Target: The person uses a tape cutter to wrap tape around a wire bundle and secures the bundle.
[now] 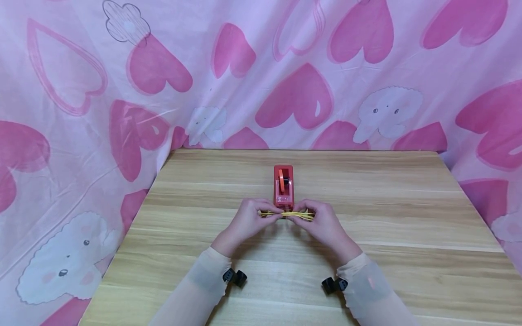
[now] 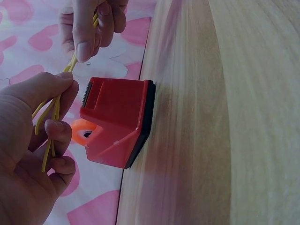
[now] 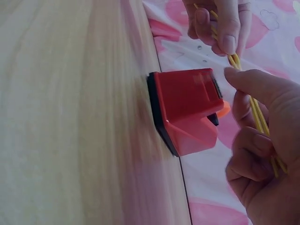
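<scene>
A bundle of thin yellow strands [image 1: 292,214] stretches between both hands, just in front of a red tape dispenser [image 1: 285,199]. My left hand [image 1: 252,216] pinches the bundle between thumb and forefinger; in the left wrist view, loose strand ends [image 2: 48,154] hang past its curled fingers. Close beside it, my right hand [image 1: 321,220] grips the other part, and the strands [image 3: 259,117] run down across its palm. The dispenser has a black base [image 2: 149,122], a toothed cutting edge [image 2: 86,94] facing the hands and an orange roll [image 1: 281,180] inside.
The wood-grain table [image 1: 367,190] runs back to a pink cloth [image 1: 244,99] printed with hearts, which hangs behind it and along both sides. A small black camera [image 1: 235,277] is strapped to the left wrist, another camera [image 1: 334,285] to the right.
</scene>
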A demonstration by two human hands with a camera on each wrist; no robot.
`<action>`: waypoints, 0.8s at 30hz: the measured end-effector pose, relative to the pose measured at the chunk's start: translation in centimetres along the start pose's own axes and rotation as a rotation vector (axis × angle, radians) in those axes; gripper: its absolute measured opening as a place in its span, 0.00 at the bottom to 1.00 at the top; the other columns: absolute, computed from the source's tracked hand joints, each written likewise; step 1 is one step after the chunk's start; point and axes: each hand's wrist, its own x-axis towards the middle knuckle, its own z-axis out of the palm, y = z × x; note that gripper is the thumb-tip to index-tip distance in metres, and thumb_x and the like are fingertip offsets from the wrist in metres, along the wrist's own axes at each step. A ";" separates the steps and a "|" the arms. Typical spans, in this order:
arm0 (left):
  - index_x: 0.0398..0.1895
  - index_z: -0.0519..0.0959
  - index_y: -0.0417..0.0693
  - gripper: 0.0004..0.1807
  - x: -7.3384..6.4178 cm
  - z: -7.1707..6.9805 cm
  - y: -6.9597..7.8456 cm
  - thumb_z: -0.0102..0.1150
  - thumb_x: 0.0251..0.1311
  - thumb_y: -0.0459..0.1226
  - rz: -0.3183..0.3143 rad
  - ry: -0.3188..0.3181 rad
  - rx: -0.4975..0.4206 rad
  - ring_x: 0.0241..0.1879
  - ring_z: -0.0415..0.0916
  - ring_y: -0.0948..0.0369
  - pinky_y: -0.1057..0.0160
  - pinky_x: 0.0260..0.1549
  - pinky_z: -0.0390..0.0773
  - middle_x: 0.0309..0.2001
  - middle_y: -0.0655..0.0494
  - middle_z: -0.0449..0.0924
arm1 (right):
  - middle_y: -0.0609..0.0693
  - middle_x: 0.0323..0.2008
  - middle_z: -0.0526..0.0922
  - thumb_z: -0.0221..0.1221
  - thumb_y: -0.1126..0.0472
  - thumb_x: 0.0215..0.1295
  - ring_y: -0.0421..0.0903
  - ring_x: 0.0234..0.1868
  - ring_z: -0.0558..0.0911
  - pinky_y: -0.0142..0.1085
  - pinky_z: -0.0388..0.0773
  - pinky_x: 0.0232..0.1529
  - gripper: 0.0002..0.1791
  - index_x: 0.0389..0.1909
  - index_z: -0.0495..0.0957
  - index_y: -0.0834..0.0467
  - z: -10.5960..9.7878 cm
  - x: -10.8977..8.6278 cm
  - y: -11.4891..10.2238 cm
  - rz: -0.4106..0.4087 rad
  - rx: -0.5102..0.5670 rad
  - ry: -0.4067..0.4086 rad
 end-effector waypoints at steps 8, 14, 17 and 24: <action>0.41 0.92 0.55 0.06 0.1 0.0 0.1 0.73 0.61 0.36 0.004 -0.001 0.004 0.35 0.81 0.68 0.69 0.33 0.79 0.39 0.62 0.90 | 0.44 0.41 0.89 0.71 0.50 0.65 0.45 0.43 0.86 0.37 0.84 0.45 0.09 0.43 0.86 0.46 -0.8 0.0 0.1 0.069 0.050 -0.058; 0.40 0.92 0.54 0.06 0.0 0.0 -0.1 0.73 0.61 0.35 0.063 0.019 0.046 0.38 0.84 0.67 0.68 0.38 0.81 0.39 0.60 0.90 | 0.53 0.37 0.90 0.62 0.48 0.74 0.61 0.36 0.81 0.34 0.77 0.27 0.13 0.47 0.86 0.51 -1.0 0.3 0.0 0.176 0.150 -0.125; 0.39 0.92 0.54 0.06 -0.1 0.0 -0.2 0.74 0.60 0.35 0.097 0.032 0.075 0.39 0.85 0.66 0.68 0.41 0.82 0.38 0.60 0.90 | 0.56 0.38 0.90 0.62 0.51 0.74 0.62 0.35 0.79 0.33 0.75 0.26 0.13 0.47 0.86 0.55 -0.9 0.4 -0.1 0.190 0.171 -0.144; 0.40 0.92 0.55 0.07 -0.2 -0.2 -0.1 0.74 0.60 0.36 0.174 0.062 0.160 0.39 0.86 0.66 0.68 0.41 0.83 0.39 0.61 0.90 | 0.49 0.39 0.90 0.63 0.51 0.73 0.49 0.45 0.83 0.35 0.77 0.40 0.11 0.46 0.87 0.53 -0.9 0.5 -0.3 0.189 0.149 -0.143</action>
